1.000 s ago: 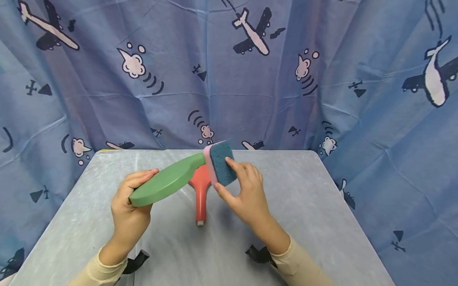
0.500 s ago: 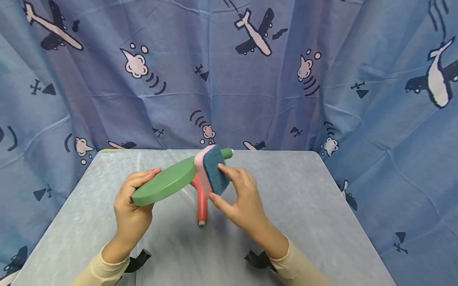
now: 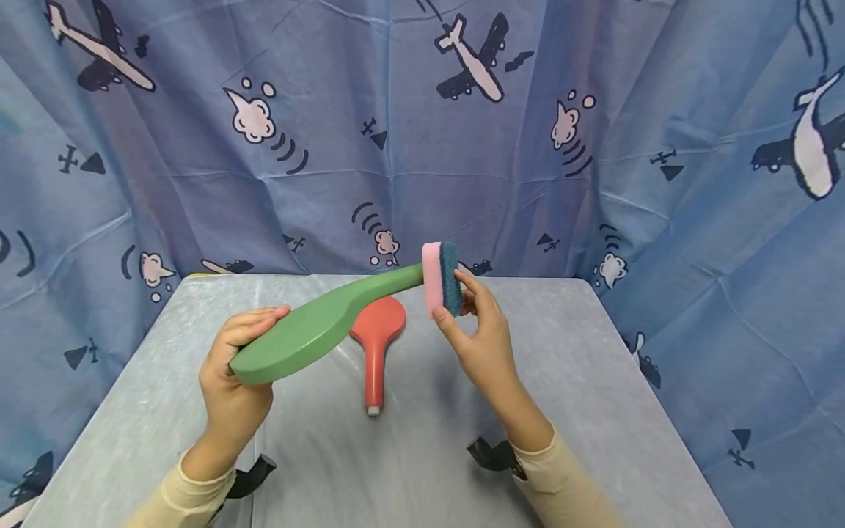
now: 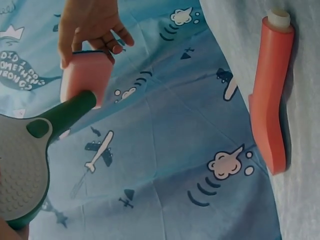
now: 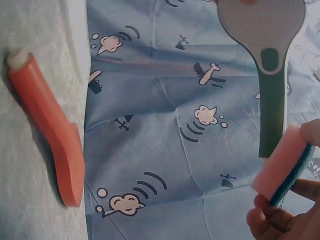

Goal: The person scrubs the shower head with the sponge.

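Observation:
My left hand (image 3: 234, 378) grips the round head of a green shower head (image 3: 306, 330), held up over the table with its handle angled up to the right. Its grey, dotted spray face (image 4: 22, 160) shows in the left wrist view. At the handle's far end, my right hand (image 3: 485, 345) pinches a pink and dark-teal scrub sponge (image 3: 432, 279) between thumb and fingers. The pink side faces the handle and overlaps its tip in the head view. Below lies a red shower head (image 3: 374, 359) on the table, its pale connector end towards me.
The grey-white table (image 3: 561, 411) spreads under both hands. A blue curtain (image 3: 330, 147) printed with airplanes hangs behind it and along the sides. Black straps (image 3: 251, 477) hang at both wrists.
The right hand first slid the sponge down the green handle towards the head, then back up and right to the handle's end, now turned more edge-on. The left hand stayed nearly still.

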